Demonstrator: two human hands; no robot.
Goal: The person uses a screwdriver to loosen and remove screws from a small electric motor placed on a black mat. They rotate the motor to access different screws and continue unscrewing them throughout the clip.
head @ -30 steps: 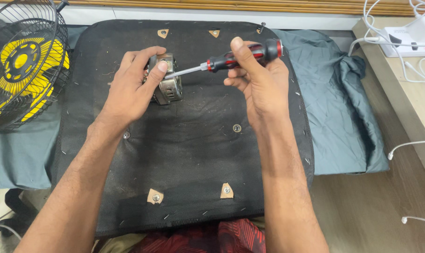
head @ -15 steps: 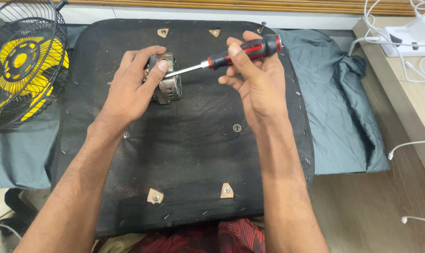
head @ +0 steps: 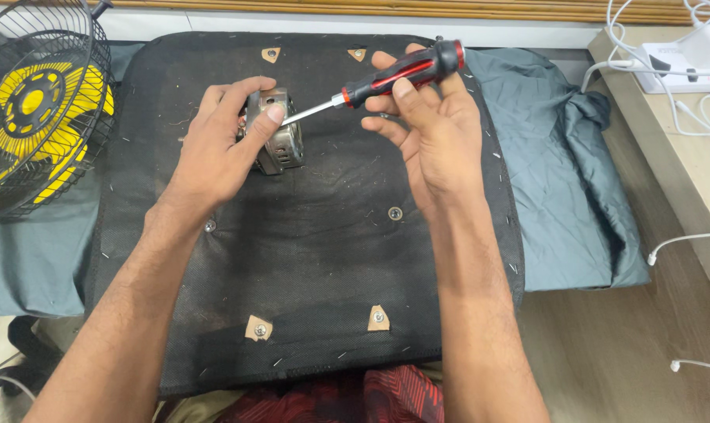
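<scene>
The small metal motor housing (head: 275,133) sat near the upper middle of the black fabric pad (head: 316,258), tilted on its side. The left hand (head: 225,145) gripped it, fingers curled over the top and thumb pressed on the near face. The screwdriver (head: 386,81), with a red-and-black handle and a bright steel shaft, ran from upper right down to the housing, its tip touching the housing just beside the thumb. The right hand (head: 433,125) held the handle loosely, pinched between thumb and fingertips, palm turned up and open. A loose screw (head: 395,213) lay on the pad below the right hand. A yellow-bladed fan in a black wire cage (head: 34,110) stood at far left. A grey-green cloth (head: 558,180) lay under the pad, to the right. A white power strip (head: 684,66) with cables sat on the wooden surface at upper right.
</scene>
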